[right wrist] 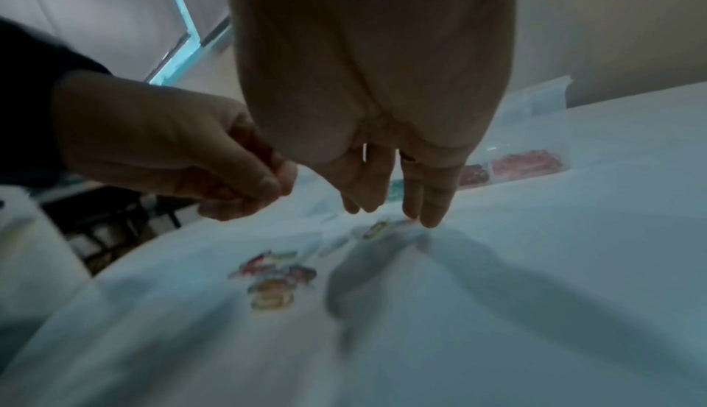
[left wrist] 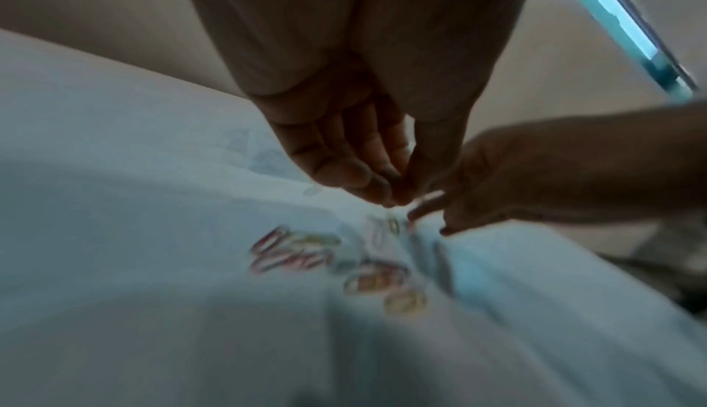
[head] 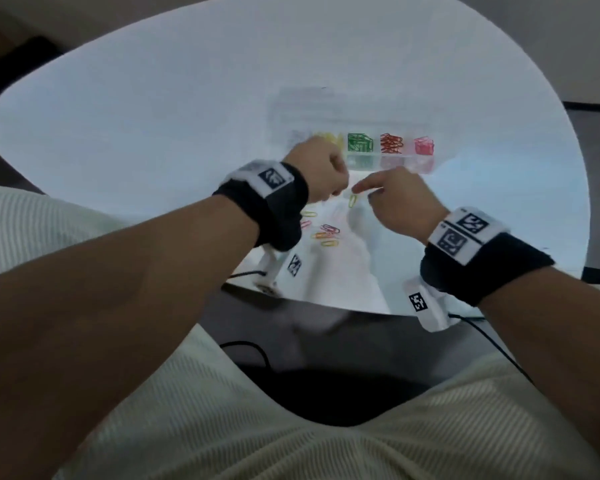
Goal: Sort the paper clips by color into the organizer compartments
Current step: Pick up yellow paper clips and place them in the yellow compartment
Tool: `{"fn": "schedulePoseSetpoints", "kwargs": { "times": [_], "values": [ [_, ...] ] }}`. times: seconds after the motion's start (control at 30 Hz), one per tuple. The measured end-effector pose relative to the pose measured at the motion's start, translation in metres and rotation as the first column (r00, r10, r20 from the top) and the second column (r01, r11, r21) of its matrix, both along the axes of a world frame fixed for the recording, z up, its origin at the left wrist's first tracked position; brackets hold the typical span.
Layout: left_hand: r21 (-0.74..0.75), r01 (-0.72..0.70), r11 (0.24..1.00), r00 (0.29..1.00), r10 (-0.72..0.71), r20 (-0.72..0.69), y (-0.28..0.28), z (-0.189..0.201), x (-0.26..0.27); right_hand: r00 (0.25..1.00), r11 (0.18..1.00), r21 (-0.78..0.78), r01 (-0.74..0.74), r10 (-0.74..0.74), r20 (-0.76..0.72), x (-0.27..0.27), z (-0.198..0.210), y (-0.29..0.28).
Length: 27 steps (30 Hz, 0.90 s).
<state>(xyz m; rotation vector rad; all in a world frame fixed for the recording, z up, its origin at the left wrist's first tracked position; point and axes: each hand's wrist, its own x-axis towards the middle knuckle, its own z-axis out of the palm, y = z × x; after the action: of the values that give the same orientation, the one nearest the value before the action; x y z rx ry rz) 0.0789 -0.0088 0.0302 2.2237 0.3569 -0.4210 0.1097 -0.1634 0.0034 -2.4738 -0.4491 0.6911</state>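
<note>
A: What's the setting?

B: A round white glossy table (head: 153, 109) with a dark floor beyond its edge, and a person in a ribbed cream top seated at it. A black wristband with white tags sits on each wrist.

A: Where's the organizer?

B: The clear plastic organizer box (head: 357, 147) lies on the far half of the table, just beyond both hands. Its row of compartments holds yellow clips (head: 329, 138), green clips (head: 360, 143), orange-red clips (head: 391, 143) and pink clips (head: 424, 146), one colour to each.

A: And the unsorted ones?

B: A small scatter of loose coloured paper clips (head: 321, 230) lies on the table near the front edge, between the wrists.

A: The hands?

B: The left hand (head: 321, 171) has its fingertips drawn together at the thumb; whether they pinch a clip I cannot tell, the pictures are too blurred. The right hand (head: 397, 202) reaches down with straight fingers, its forefinger at a single yellow-green paper clip (head: 353, 200) lying on the table just before the organizer.
</note>
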Motion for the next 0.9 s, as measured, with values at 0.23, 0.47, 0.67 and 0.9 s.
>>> {"fn": "schedulePoseSetpoints", "kwargs": {
  "times": [0.23, 0.47, 0.67, 0.9],
  "values": [
    [0.295, 0.456, 0.84, 0.888, -0.45, -0.092, -0.006, -0.036, -0.058, 0.943, 0.916, -0.301, -0.266, 0.312, 0.116, -0.021, -0.016, -0.001],
    [0.402, 0.566, 0.72, 0.814, -0.565, -0.134, -0.013, -0.043, -0.052, 0.971, 0.93, -0.35, -0.114, 0.178, 0.156, -0.033, -0.021, -0.014],
    [0.449, 0.622, 0.642, 0.776, -0.584, -0.239, -0.019, -0.056, -0.057, 0.976, 0.938, -0.335, -0.09, 0.15, 0.16, -0.044, -0.025, -0.012],
    [0.338, 0.479, 0.81, 0.874, -0.477, -0.095, -0.013, -0.054, -0.057, 0.971, 0.933, -0.333, -0.136, 0.192, 0.14, -0.048, -0.033, 0.001]
  ]
}}
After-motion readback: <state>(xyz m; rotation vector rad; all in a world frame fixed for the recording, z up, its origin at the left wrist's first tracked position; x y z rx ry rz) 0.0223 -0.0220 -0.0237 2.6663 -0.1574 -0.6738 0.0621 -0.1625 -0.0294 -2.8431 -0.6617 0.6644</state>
